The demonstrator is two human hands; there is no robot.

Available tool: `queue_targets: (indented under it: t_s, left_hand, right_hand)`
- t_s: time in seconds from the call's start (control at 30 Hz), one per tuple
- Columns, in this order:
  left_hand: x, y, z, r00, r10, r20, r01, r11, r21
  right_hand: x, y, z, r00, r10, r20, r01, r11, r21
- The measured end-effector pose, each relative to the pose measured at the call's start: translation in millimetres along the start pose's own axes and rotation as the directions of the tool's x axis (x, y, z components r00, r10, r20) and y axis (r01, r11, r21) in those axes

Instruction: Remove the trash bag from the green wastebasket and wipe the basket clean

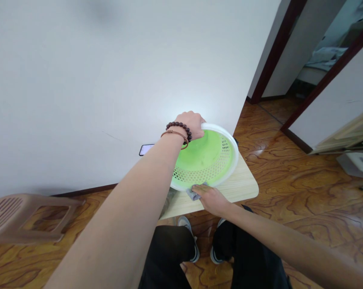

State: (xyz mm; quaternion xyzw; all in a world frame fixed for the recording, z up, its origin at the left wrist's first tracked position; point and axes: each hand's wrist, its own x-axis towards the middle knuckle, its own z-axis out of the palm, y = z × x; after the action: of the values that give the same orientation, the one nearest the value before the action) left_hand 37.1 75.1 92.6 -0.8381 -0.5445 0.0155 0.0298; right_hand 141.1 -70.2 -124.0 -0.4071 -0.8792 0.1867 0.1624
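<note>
A round green strainer basket (207,158) with a white rim is tilted up on a small light wooden table (243,184). My left hand (191,122), with bead bracelets at the wrist, is closed over the far top of the rim and holds the basket on edge. My right hand (210,197) presses a small grey cloth (194,193) against the basket's near rim, fingers closed on the cloth.
A phone (145,149) with a lit screen lies at the table's far left by the white wall. A brown plastic stool (25,218) stands at the left on the wooden floor. An open doorway (317,60) is at the upper right. My shoes and dark trousers are below the table.
</note>
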Motion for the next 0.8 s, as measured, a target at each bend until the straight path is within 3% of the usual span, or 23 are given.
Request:
queue_targets:
  t_s: [0.2,0.33,0.43,0.53,0.67,0.8]
  left_hand:
    - [1.6,-1.2,1.8,1.000,0.004,-0.007,-0.004,1.000,0.010]
    - [2.2,-0.9,3.6,0.999,0.025,-0.020,-0.024,0.999,0.032]
    - [3.3,1.7,4.2,0.999,0.024,-0.047,-0.023,0.999,0.032]
    - [4.0,3.5,4.3,0.999,0.018,-0.052,-0.016,0.999,0.027]
    - [3.3,2.0,4.3,0.999,0.001,-0.043,0.001,0.999,0.039]
    - [3.0,-1.4,4.6,0.999,0.005,-0.045,-0.004,1.000,0.026]
  right_hand:
    - [48.0,52.6,-34.9,0.990,0.051,-0.132,-0.070,0.987,-0.142]
    - [71.5,72.0,-27.7,0.980,0.197,-0.026,-0.198,0.954,-0.227]
    - [76.2,57.9,-6.5,0.938,0.347,-0.007,-0.338,0.908,-0.248]
    - [69.6,30.1,15.3,0.918,0.389,-0.081,-0.397,0.903,-0.164]
    - [37.7,-0.7,30.3,0.955,0.266,-0.132,-0.271,0.962,-0.022]
    - [-0.6,-9.1,24.5,0.989,0.083,-0.119,-0.077,0.995,0.060]
